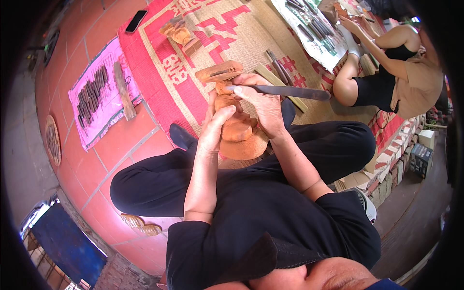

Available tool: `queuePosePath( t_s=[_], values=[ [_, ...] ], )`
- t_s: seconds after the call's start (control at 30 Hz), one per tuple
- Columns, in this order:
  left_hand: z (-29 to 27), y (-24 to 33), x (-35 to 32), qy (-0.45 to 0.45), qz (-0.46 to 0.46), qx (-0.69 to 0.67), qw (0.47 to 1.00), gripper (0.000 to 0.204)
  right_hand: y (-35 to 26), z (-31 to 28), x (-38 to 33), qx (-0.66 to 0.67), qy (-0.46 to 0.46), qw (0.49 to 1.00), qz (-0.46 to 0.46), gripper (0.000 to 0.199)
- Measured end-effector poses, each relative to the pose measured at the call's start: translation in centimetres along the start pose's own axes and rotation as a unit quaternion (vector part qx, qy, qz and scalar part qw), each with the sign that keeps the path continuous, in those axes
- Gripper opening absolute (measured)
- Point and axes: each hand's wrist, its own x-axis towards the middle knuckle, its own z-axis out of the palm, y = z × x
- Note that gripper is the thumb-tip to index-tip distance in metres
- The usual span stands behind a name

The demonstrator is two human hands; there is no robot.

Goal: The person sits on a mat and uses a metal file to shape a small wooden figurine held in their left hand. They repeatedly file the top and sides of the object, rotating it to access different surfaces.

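Between my crossed legs stands an orange-brown wood carving (240, 131) with rounded, stacked forms, a broad base toward me and a flat block at its far end. My left hand (216, 126) is closed around its left side, the thumb laid along the rounded middle. In my right hand (263, 104) is a long, dark-shafted carving chisel (302, 92), its shaft pointing out to the right. The chisel's tip touches the narrow part of the carving below the block, with the right thumb pressed near it. Some fingers of both hands are hidden behind the wood.
A second carving (181, 35) rests on the red-and-straw mat (220, 29). On the left, a pink cloth (110, 53) bears several dark chisels (93, 95) and a wooden stick (124, 92). A phone (136, 21) lies beyond. At right, another person (415, 82) sits near tools on paper (333, 53).
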Motion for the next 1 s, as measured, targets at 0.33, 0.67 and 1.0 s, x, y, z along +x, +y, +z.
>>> queuePosePath(
  t_s=[0.33,0.67,1.0],
  values=[
    [-0.12,0.09,-0.07,-0.027,-0.001,-0.069,0.997,0.064,-0.3,0.17,0.12,0.073,0.039,0.996,0.044,0.01],
    [-0.28,-0.23,-0.04,-0.025,-0.012,-0.103,0.994,0.06,-0.38,0.08,0.27,0.13,0.063,0.987,0.068,0.013],
    [-0.14,-0.06,-0.1,-0.017,-0.013,-0.094,0.995,0.061,-0.68,-0.05,0.22,0.151,0.059,0.984,0.072,0.013]
  ],
)
